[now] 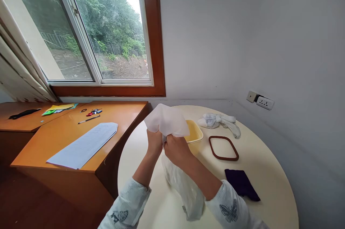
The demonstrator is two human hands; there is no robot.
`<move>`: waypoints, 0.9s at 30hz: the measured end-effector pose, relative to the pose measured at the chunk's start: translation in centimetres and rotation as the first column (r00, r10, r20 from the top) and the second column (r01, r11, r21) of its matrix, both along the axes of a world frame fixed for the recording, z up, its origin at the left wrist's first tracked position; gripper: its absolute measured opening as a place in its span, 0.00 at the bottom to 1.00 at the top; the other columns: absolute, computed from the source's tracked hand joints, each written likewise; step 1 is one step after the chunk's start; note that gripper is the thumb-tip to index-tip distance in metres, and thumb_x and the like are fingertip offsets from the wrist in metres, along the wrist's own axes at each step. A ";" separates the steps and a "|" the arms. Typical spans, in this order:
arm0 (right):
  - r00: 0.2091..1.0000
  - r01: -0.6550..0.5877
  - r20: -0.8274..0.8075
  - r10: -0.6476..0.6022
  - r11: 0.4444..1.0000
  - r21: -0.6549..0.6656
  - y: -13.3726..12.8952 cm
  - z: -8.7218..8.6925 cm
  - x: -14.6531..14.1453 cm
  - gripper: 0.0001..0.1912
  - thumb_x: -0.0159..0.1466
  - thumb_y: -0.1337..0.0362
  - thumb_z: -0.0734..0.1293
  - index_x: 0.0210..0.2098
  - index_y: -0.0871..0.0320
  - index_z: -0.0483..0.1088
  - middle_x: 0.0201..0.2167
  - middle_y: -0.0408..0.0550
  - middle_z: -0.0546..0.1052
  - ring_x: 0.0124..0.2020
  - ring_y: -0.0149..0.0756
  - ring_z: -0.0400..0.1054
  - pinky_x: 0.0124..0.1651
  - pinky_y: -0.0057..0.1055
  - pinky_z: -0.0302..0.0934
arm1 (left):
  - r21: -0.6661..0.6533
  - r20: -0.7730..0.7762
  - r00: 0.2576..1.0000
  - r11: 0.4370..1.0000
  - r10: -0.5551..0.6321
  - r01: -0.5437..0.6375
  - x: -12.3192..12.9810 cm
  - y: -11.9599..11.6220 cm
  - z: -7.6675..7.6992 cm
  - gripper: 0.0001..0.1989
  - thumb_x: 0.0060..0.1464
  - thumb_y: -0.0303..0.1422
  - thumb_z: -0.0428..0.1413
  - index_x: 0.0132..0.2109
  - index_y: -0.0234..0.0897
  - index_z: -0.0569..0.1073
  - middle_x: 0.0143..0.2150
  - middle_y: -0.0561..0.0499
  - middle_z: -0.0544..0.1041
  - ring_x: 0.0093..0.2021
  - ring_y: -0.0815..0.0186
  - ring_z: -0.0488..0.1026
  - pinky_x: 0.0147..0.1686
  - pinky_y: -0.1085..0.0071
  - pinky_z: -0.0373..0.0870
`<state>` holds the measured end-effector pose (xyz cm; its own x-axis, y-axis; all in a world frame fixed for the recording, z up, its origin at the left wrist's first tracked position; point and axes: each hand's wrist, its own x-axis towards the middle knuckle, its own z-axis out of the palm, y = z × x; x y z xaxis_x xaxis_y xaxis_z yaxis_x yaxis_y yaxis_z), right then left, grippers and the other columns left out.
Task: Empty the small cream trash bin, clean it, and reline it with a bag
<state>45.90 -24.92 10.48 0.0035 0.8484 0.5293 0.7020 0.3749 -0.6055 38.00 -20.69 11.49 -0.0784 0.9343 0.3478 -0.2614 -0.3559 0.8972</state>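
My left hand (155, 142) and my right hand (176, 149) are close together above the round table, fingers closed on a thin white plastic bag (167, 119). Above my fists the bag spreads out wide. A crumpled, translucent length of plastic (184, 186) trails below my hands toward the table's near side; whether it is all one piece with the upper part is hidden by my hands. Just behind the bag stands a yellow container (194, 132) with a pale rim, partly covered from view. My fingertips are mostly hidden.
On the round cream table (269, 171) lie a brown rounded-square ring (223, 157), a dark purple cloth (242, 184) and a knotted plastic bag (219, 121). A wooden desk (129, 114) at left bears papers (86, 144), a pen (88, 119) and keys (94, 112).
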 end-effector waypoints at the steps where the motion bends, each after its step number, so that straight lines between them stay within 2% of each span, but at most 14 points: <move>1: 0.999 -0.008 0.045 0.007 1.000 0.010 -0.3 0.1 0.2 0.07 0.57 0.69 0.59 0.29 0.56 0.68 0.28 0.52 0.74 0.37 0.44 0.67 0.40 0.38 0.59 | 0.002 0.014 1.000 1.000 0.026 -0.026 -0.1 0.3 -0.1 0.09 0.40 0.27 0.56 0.34 0.34 0.72 0.31 0.51 0.76 0.31 0.65 0.72 0.28 0.73 0.68; 4: 0.999 -0.023 0.050 0.018 0.995 0.095 -1.2 0.7 1.0 0.10 0.60 0.64 0.60 0.41 0.55 0.66 0.37 0.51 0.72 0.43 0.43 0.65 0.45 0.40 0.58 | 0.009 0.079 0.991 0.994 0.110 -0.111 -0.5 1.3 -0.2 0.12 0.41 0.29 0.55 0.37 0.33 0.72 0.34 0.49 0.77 0.35 0.64 0.72 0.32 0.72 0.69; 6: 0.994 0.004 -0.109 0.017 0.981 0.195 -1.4 1.1 1.6 0.14 0.59 0.61 0.61 0.45 0.54 0.62 0.43 0.51 0.69 0.47 0.41 0.61 0.49 0.40 0.57 | -0.008 0.100 0.986 0.991 0.136 -0.136 -0.8 1.7 -0.1 0.14 0.42 0.30 0.55 0.40 0.33 0.72 0.37 0.47 0.77 0.39 0.63 0.72 0.35 0.71 0.69; 8: 0.954 0.082 -0.301 0.001 0.962 0.262 -1.2 1.6 2.0 0.18 0.59 0.59 0.62 0.48 0.54 0.59 0.48 0.51 0.65 0.53 0.40 0.57 0.53 0.41 0.54 | -0.032 0.098 0.988 0.992 0.122 -0.119 -1.1 1.8 0.1 0.14 0.42 0.31 0.55 0.40 0.34 0.72 0.38 0.47 0.76 0.41 0.62 0.72 0.36 0.71 0.69; 11: 0.860 0.142 -0.510 -0.012 0.966 0.216 -0.6 2.1 2.3 0.27 0.58 0.57 0.63 0.55 0.52 0.52 0.57 0.51 0.57 0.60 0.40 0.48 0.59 0.43 0.47 | -0.058 0.098 0.994 0.998 0.038 -0.032 -1.1 1.5 0.3 0.13 0.42 0.31 0.57 0.39 0.35 0.72 0.38 0.48 0.76 0.39 0.62 0.73 0.34 0.70 0.70; 14: 0.793 0.055 -0.609 0.024 0.992 0.111 0.2 2.3 1.9 0.31 0.59 0.54 0.62 0.59 0.49 0.48 0.62 0.49 0.52 0.62 0.40 0.45 0.60 0.44 0.45 | -0.108 0.085 0.994 0.991 -0.064 0.073 -0.6 0.9 0.2 0.12 0.41 0.32 0.58 0.37 0.35 0.72 0.32 0.50 0.77 0.35 0.62 0.73 0.31 0.70 0.70; 18: 0.794 -0.043 -0.597 0.114 0.990 0.133 1.0 2.0 0.6 0.28 0.62 0.54 0.58 0.60 0.50 0.49 0.61 0.47 0.54 0.61 0.37 0.48 0.61 0.42 0.46 | -0.097 0.043 0.987 0.982 -0.156 0.159 0.2 0.4 -0.2 0.09 0.43 0.34 0.58 0.33 0.35 0.72 0.25 0.52 0.75 0.32 0.62 0.73 0.29 0.70 0.69; 23: 0.838 -0.077 -0.526 0.144 0.986 0.147 1.5 1.3 -0.9 0.21 0.64 0.56 0.56 0.56 0.50 0.58 0.61 0.46 0.56 0.62 0.34 0.45 0.63 0.39 0.43 | -0.067 0.033 0.985 0.983 -0.169 0.171 0.7 0.2 -0.9 0.10 0.45 0.37 0.57 0.35 0.38 0.72 0.28 0.52 0.75 0.33 0.62 0.73 0.31 0.69 0.69; 27: 0.826 -0.116 -0.541 0.161 0.986 0.117 1.7 0.9 -1.6 0.22 0.65 0.55 0.53 0.57 0.52 0.58 0.61 0.46 0.56 0.62 0.33 0.45 0.63 0.37 0.43 | -0.067 0.059 0.991 0.990 -0.123 0.127 0.9 0.5 -1.1 0.12 0.43 0.38 0.58 0.35 0.38 0.72 0.33 0.51 0.75 0.39 0.60 0.72 0.36 0.69 0.69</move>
